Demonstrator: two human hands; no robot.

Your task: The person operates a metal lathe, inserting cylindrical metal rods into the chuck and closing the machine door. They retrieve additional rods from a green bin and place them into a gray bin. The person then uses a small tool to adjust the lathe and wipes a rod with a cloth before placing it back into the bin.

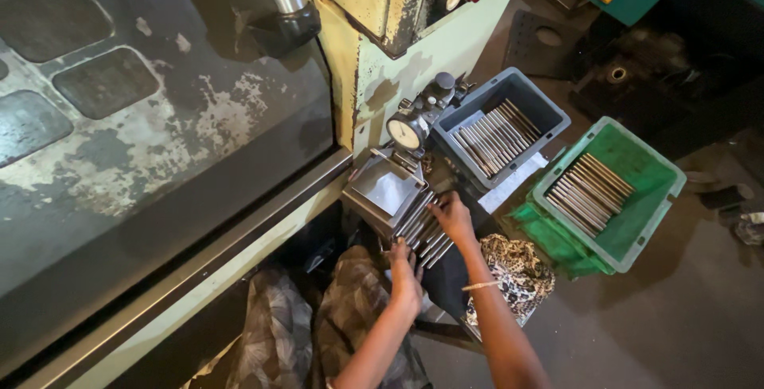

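Several grey metal rods (423, 234) lie side by side on a small dark stand in front of me. My right hand (454, 215) rests on top of them, fingers bent over the rods. My left hand (404, 271) touches their near ends from below. Just behind the rods sits a metal block fixture (387, 190) with a round dial gauge (406, 131) above it. I cannot tell whether either hand grips a rod or only presses on them.
A grey bin (549, 110) and a green bin (660, 168), both holding several rods, stand to the right. A large worn machine panel (159, 118) fills the left. A patterned cloth (517, 274) lies beside my right forearm. The dark concrete floor (684, 309) stretches right.
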